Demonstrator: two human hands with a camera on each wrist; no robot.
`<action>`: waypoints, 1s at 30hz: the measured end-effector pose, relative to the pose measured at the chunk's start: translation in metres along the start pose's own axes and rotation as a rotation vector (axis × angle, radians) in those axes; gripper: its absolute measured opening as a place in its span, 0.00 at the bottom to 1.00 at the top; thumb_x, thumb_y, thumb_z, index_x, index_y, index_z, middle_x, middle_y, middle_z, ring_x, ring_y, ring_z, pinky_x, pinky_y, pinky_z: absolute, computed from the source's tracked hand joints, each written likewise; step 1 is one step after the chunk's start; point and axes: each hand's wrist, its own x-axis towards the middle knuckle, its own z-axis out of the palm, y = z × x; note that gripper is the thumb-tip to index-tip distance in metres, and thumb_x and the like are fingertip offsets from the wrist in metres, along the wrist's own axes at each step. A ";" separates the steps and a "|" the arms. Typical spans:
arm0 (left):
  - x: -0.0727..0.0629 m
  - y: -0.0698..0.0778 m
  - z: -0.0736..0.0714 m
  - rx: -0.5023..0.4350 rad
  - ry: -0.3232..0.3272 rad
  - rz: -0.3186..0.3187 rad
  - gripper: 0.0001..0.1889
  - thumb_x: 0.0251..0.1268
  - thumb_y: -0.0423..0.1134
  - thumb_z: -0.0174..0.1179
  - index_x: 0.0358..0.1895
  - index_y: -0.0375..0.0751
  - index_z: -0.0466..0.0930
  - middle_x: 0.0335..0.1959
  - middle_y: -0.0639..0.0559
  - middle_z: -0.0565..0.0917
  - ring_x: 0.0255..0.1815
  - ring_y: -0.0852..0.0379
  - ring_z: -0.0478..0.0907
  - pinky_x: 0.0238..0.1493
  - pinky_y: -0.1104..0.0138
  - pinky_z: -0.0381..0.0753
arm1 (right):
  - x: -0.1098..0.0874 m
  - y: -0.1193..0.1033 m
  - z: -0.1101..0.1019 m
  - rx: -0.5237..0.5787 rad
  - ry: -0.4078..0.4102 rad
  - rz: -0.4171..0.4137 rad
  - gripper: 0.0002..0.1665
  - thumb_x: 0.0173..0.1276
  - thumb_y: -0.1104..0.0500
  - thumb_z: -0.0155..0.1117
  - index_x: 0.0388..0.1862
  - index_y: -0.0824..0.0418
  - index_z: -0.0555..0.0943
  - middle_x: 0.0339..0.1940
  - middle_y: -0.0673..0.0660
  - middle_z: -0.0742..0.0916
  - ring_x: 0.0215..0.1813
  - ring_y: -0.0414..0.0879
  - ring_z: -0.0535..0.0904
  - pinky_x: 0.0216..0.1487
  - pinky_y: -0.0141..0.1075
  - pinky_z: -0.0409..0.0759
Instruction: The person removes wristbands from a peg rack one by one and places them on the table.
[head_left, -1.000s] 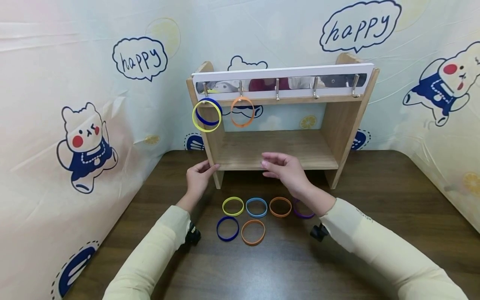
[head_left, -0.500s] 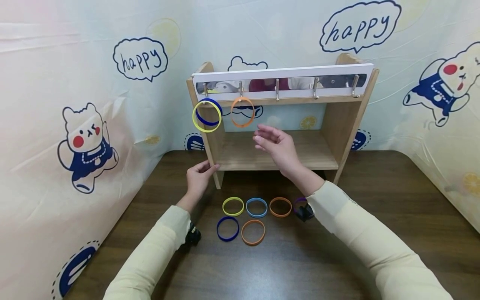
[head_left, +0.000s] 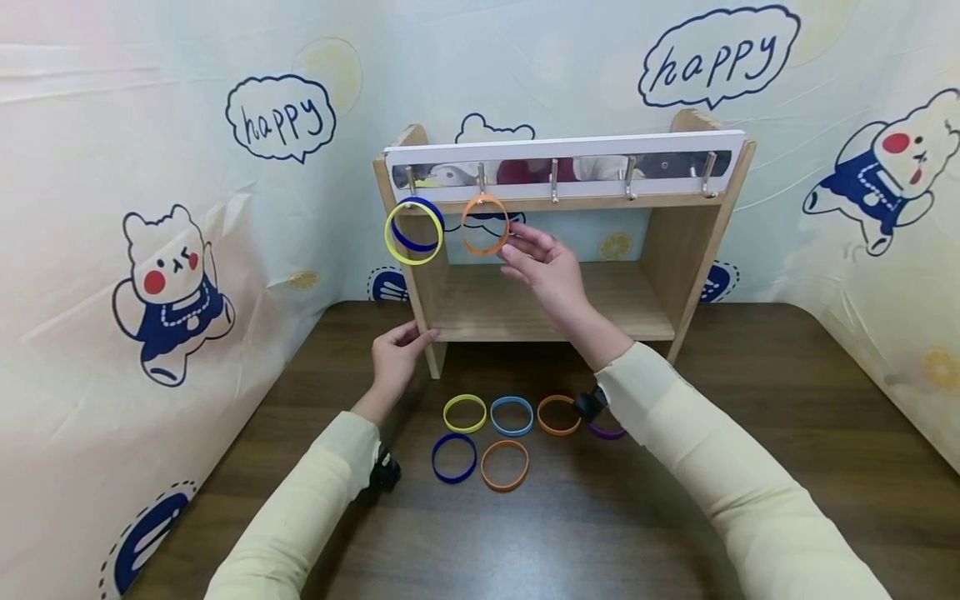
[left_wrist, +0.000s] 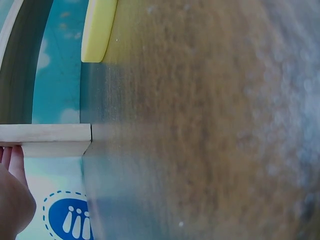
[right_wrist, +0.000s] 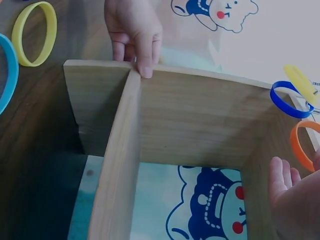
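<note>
A small wooden shelf (head_left: 543, 302) carries a mirrored rail with hooks. Its left side panel is gripped near the bottom by my left hand (head_left: 395, 360), the thumb over the front edge. My right hand (head_left: 557, 279) is raised with fingers loosely extended, its fingertips at the right edge of an orange wristband (head_left: 486, 250) on the second hook. Some space shows between that thumb and forefinger; in the right wrist view the frame edge cuts off their contact with the band. A yellow wristband (head_left: 414, 261) and a dark blue wristband (head_left: 441, 229) hang from the leftmost hook.
On the table before the shelf lie a yellow band (head_left: 465, 429), a light blue band (head_left: 512, 432), two orange bands (head_left: 558, 432), a dark blue band (head_left: 453, 479) and a purple band (head_left: 606, 433) partly behind the right sleeve. A printed curtain (head_left: 315, 208) encloses the table.
My right hand has risen from the lower shelf board, moving up and left to the hanging orange wristband. My left hand keeps its grip on the shelf; the hanging bands have not moved.
</note>
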 end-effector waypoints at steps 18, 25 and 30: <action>0.000 -0.001 0.000 -0.015 -0.001 -0.012 0.30 0.49 0.56 0.74 0.53 0.41 0.85 0.46 0.45 0.85 0.47 0.53 0.81 0.49 0.58 0.80 | 0.005 -0.002 0.011 0.071 0.037 0.043 0.19 0.68 0.67 0.63 0.58 0.65 0.78 0.52 0.66 0.84 0.45 0.50 0.84 0.47 0.41 0.82; 0.000 -0.001 0.000 -0.014 0.004 -0.002 0.30 0.49 0.56 0.74 0.52 0.41 0.85 0.45 0.45 0.85 0.46 0.54 0.81 0.47 0.60 0.80 | 0.004 -0.003 0.013 0.075 0.049 0.044 0.18 0.68 0.67 0.63 0.57 0.65 0.79 0.49 0.65 0.85 0.44 0.53 0.84 0.46 0.41 0.82; -0.001 0.000 -0.001 -0.017 0.004 0.001 0.30 0.49 0.56 0.74 0.51 0.40 0.85 0.45 0.45 0.86 0.46 0.53 0.81 0.47 0.61 0.81 | 0.002 -0.005 0.013 0.082 0.058 0.052 0.17 0.68 0.66 0.63 0.56 0.65 0.80 0.51 0.69 0.83 0.43 0.53 0.84 0.45 0.41 0.83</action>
